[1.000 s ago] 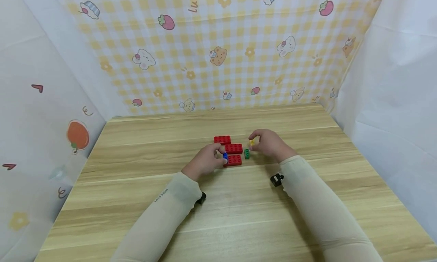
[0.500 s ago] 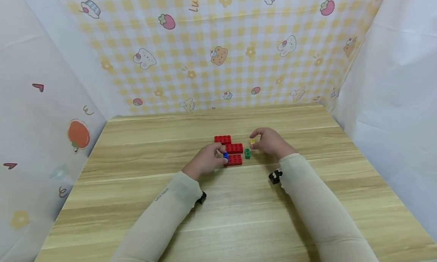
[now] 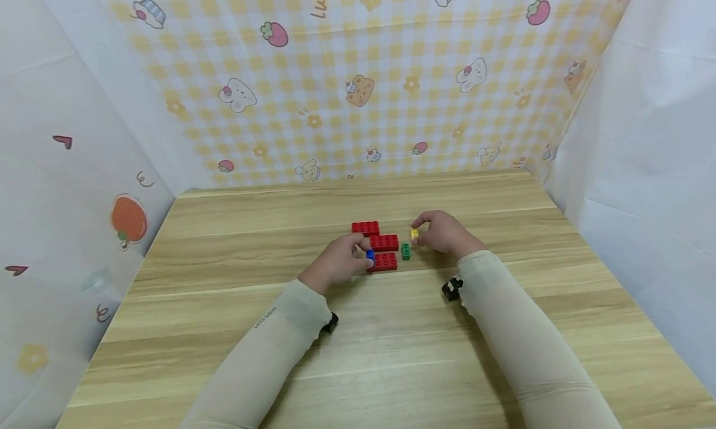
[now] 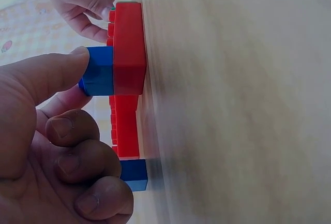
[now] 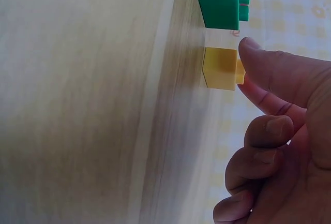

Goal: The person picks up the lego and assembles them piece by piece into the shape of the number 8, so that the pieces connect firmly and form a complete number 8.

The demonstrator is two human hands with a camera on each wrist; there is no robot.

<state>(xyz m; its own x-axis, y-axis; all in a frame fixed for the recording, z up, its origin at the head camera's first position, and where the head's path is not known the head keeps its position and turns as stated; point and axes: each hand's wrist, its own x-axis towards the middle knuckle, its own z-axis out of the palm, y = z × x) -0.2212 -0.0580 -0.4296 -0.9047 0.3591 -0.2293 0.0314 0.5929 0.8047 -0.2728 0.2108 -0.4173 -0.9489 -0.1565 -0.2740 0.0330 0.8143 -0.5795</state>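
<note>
Bricks [image 3: 385, 243] of coloured plastic on a wood-grain table [image 3: 386, 367].
The left hand [image 3: 335, 262] pinches a small blue brick [image 3: 370, 255] on the nearest of 3 oblong red bricks [image 3: 386, 262], apparently steadying it on the studs; a small green brick [image 3: 406, 251] stands beside; around a small yellow brick [image 3: 414, 234] curve the right hand's [image 3: 444, 234] thumb and index finger, grip unclear. Sleeve [image 3: 302, 311] lettering: illegible.

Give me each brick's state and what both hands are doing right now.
Left hand: pinching upper blue brick.
Right hand: at yellow brick, grip unclear.
Upper blue brick: on left end of near red brick.
Near red brick: studs up, partly covered.
Middle red brick: studs up.
Far red brick: studs up.
Lower blue brick: partly hidden by left hand.
Green brick: studs up, unheld.
Yellow brick: studs up.
</note>
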